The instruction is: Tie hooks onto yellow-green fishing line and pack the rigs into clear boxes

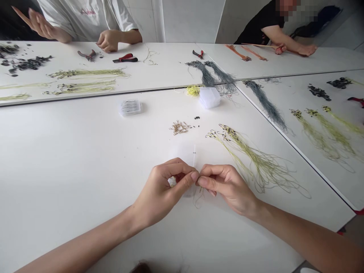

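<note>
My left hand [165,185] and my right hand [227,185] meet fingertip to fingertip above the table, both in a closed pinch. What the left fingertips hold is hidden. A thin yellowish fishing line [199,199] hangs in loose loops from below the right fingertips. Just beyond the fingers stands a thin white stick [195,153] with tiny dark bits on it. Under the hands lies a translucent box [182,149], mostly covered. Ahead are a pile of brass-coloured swivels or clips [179,128] and small black pieces [196,118]. Hooks tied to yellow-green lines [250,151] lie in bundles at right.
Clear plastic boxes [131,107] [209,98] stand ahead, one beside yellow strands [193,90]. Grey line bundles [204,74] cross the table joints. Red-handled pliers [125,58] lie farther off. Two people work across the table, one in a white shirt [85,17], one in black [258,24].
</note>
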Available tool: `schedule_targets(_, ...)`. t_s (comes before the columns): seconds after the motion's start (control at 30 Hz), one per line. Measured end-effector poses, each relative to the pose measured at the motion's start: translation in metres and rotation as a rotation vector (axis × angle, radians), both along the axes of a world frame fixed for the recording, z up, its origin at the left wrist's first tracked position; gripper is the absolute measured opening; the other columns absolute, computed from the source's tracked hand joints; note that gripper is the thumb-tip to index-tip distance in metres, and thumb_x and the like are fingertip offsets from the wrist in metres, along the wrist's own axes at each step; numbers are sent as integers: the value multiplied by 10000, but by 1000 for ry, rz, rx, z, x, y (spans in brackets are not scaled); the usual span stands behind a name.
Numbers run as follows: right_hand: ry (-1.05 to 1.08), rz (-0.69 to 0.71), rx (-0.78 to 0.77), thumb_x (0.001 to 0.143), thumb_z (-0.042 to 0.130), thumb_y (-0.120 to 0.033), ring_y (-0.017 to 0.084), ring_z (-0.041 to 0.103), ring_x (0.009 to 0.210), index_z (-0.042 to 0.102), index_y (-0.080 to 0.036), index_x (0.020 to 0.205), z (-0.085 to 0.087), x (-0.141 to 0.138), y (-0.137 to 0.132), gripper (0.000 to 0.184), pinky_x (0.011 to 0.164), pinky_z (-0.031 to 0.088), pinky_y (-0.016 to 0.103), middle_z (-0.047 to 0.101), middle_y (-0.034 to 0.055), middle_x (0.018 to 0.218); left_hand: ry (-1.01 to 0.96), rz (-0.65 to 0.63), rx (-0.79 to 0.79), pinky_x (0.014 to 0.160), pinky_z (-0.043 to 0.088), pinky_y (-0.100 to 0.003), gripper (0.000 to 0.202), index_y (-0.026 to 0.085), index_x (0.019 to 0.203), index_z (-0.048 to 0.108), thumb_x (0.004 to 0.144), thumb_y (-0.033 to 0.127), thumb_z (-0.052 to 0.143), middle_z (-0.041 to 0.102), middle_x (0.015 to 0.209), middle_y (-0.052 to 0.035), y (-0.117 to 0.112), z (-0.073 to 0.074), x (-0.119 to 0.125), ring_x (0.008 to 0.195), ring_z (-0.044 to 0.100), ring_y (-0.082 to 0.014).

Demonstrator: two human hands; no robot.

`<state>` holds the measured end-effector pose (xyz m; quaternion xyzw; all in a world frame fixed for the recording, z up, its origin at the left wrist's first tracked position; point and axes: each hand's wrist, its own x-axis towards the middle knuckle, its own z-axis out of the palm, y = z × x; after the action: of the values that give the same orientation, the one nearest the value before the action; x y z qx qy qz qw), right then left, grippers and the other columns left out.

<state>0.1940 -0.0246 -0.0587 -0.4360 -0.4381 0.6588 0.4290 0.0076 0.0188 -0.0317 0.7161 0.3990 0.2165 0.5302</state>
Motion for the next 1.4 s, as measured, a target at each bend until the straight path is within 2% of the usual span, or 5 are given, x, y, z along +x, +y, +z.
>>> schedule_targets(0.37,8,70,8,876,606,-346,144,460,718,643,-184,772,6,0,0,196,666,374,290,540,14,742,6,-70,160,662,444,-231,216,207,827,635,963,247,472,581,851,6,0,2,-1,727,548,-99)
schedule_targets(0.5,56,123,2,923,539,-328,161,522,762,656,-168,847,8,0,0,212,689,386,301,632,49,785,-44,-79,115,699,481,-226,235,182,810,610,975,224,448,590,828,3,-1,4,-1,734,596,-95)
schedule_targets(0.87,99,116,-107,866,647,-305,128,548,665,726,-150,818,3,1,0,181,617,391,265,682,46,696,-35,-70,98,717,483,-257,235,177,822,585,985,235,427,606,822,-9,-2,3,-2,756,608,-116)
schedule_targets(1.07,96,59,-102,851,677,-284,134,615,678,731,-166,934,3,-1,0,154,572,385,242,669,35,695,-11,-30,224,641,455,-236,202,179,823,597,970,206,460,584,802,2,-2,0,-3,728,557,-103)
schedule_targets(1.4,-49,-16,16,899,609,-318,71,453,523,727,-200,971,6,-4,-4,182,500,379,232,715,50,828,-16,-22,283,636,448,-240,221,172,780,602,961,196,477,563,801,-4,-1,0,-4,702,535,-99)
